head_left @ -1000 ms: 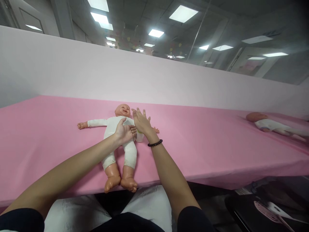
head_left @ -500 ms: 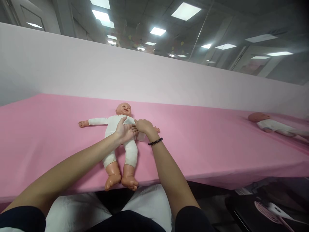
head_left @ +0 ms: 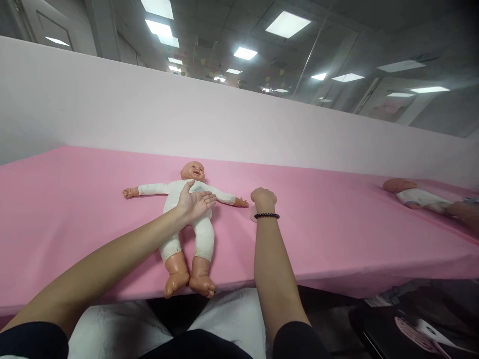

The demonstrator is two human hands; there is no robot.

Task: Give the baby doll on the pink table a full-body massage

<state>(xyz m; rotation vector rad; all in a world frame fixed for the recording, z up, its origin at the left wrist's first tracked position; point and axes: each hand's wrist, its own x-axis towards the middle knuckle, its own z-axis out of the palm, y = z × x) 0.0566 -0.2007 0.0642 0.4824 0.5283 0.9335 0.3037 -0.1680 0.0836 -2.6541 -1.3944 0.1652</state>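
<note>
A baby doll (head_left: 204, 234) with a white cloth body lies on its back, arms spread and feet at the near edge of the pink-covered table (head_left: 329, 224). Over its belly is my left hand (head_left: 195, 203), palm up with fingers stretched, holding nothing. My right hand (head_left: 264, 198) is closed in the air beyond the doll's hand on the right. A whitish translucent object (head_left: 253, 215) shows below that fist, mostly hidden by the wrist and black bracelet; it looks like a small bottle, but its kind is unclear.
A second doll (head_left: 422, 197) lies at the far right, its lower part partly covered by a blurred shape. Behind the table runs a white low wall (head_left: 187, 119) topped with glass. A pink round item (head_left: 413, 333) sits on a black surface at the lower right.
My right hand has moved right, away from my left palm and past the doll's arm, taking the translucent object along. My left hand stays over the belly, its fingers now fully seen.
</note>
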